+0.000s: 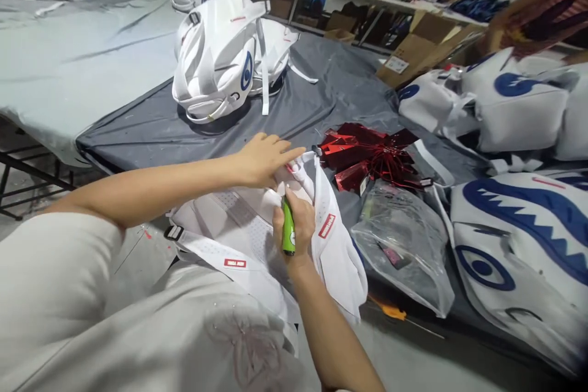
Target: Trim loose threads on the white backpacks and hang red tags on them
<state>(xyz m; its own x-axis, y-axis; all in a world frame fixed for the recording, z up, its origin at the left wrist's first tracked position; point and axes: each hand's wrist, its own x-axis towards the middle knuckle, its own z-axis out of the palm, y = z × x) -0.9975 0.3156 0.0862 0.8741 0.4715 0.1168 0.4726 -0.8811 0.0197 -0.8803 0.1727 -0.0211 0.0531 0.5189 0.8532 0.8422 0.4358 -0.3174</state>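
A white backpack (257, 226) lies in front of me against my lap, its perforated back and straps with red labels facing up. My left hand (261, 159) rests across its upper edge, thumb stretched to the right and fingers bent over the far side, gripping the fabric; part of the grip is hidden. My right hand (301, 220) is closed round a green pen-shaped tool (288, 226) with a black end. Its pale tip points at the fabric just below my left hand. The tool's exact kind is unclear.
White backpacks (215, 61) stand further back on the dark-covered table (138, 119). At right lie red foil strips (367, 153), a clear plastic bag (404, 239), an orange-handled tool (392, 311) and more shark-faced backpacks (519, 257). A cardboard box (413, 49) and other people are behind.
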